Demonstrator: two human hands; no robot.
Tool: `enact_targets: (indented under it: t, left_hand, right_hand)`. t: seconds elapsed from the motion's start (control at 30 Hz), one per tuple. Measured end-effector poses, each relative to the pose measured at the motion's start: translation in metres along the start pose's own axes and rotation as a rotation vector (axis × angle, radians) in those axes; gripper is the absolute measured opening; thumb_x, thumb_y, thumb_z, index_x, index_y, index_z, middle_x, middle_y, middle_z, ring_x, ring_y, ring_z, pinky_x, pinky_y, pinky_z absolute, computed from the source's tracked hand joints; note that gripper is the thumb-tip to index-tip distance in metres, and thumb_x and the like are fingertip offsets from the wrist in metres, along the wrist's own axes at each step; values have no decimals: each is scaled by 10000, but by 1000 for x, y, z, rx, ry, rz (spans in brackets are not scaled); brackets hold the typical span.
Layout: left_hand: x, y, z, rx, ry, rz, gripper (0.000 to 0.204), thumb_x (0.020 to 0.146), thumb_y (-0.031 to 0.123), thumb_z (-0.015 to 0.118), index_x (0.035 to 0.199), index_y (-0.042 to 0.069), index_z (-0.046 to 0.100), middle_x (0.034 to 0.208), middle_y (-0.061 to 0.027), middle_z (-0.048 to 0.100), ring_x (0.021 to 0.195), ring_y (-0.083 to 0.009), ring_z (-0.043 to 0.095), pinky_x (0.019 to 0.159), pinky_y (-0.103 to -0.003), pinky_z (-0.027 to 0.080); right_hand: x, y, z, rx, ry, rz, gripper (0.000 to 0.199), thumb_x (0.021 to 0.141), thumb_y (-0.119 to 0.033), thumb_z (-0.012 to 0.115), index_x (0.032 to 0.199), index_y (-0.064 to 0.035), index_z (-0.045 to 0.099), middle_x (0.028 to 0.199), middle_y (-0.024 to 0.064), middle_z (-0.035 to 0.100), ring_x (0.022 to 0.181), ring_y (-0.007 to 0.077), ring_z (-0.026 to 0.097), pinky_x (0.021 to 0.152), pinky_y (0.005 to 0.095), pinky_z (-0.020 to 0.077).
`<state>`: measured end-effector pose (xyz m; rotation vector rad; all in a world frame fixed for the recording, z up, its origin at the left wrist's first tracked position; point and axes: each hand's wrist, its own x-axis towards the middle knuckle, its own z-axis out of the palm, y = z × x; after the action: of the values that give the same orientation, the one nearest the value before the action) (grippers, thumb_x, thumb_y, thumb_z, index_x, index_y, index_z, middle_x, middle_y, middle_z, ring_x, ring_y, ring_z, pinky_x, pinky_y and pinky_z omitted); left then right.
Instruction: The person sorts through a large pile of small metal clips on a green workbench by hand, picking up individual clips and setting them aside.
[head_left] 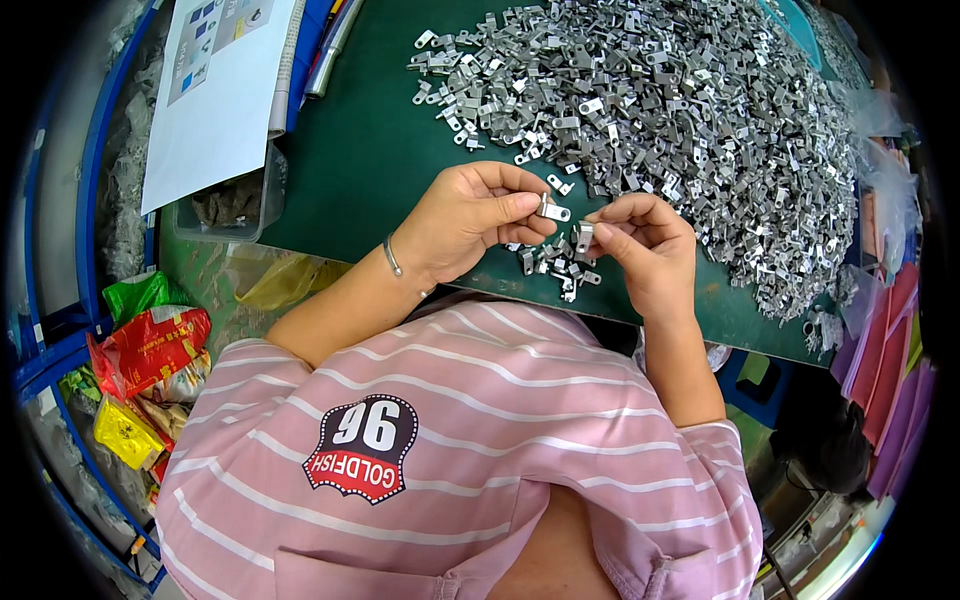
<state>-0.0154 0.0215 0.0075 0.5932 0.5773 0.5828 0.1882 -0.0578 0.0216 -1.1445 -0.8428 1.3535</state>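
Note:
Between the thumb and fingers of my left hand (487, 212) is a small silver metal bracket (555, 211) with a hole in its flat tab. My right hand (648, 243) pinches another small metal bracket (585, 236), a short distance to the right of the first. Both hands hover over the near edge of the green tabletop (370, 140). Below them lies a small group of loose brackets (565, 272). A large heap of similar brackets (690, 110) spreads just beyond my hands and to the right.
A white printed sheet (215, 110) lies at the left, over a clear plastic tub (235, 210) with dark contents. Blue shelving (92, 150) stands along the left, with colourful packets (150, 350) near it. Plastic bags (885, 190) and purple and red folders (890, 370) are at the right.

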Motion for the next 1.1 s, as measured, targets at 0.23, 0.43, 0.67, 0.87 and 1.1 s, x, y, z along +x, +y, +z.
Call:
enact_targets:
  t: [0.23,0.43,0.67,0.87,1.1]
  left_hand:
    - [-6,0,10,548,3,77,102,839,29,636,917,-36,646,874,-100,664,728,-148,645,649,-221,522]
    - [0,-8,8,1359,-54,634,129,727,4,676,855,18,664,827,-93,627,753,-249,605,666,-310,482]
    - [18,-3,3,1561,252,820,230,728,0,670,952,12,615,928,-116,579,879,-302,570,760,-360,470]
    - [22,-1,0,1598,223,812,217,731,11,675,939,26,618,892,-110,581,850,-302,572,741,-364,468]
    - [21,-4,1,1624,251,832,184,726,21,684,894,38,612,832,-102,570,789,-296,571,687,-369,466]
  right_hand:
    - [8,-8,-17,507,-110,241,91,852,-16,543,915,32,587,813,89,607,646,156,594,475,234,473]
    - [15,1,11,-1195,-56,-446,193,799,-27,616,987,-69,638,797,88,581,653,265,588,568,345,479]
    - [23,7,6,-936,-67,-415,165,801,-33,640,965,-50,636,807,71,603,610,197,575,519,279,464]
    - [17,-8,-8,256,-151,425,160,862,-71,629,971,44,611,784,68,628,559,50,489,413,159,331]
    - [16,-9,-12,476,-208,495,175,855,-63,630,977,60,607,795,99,637,530,63,478,393,157,313]
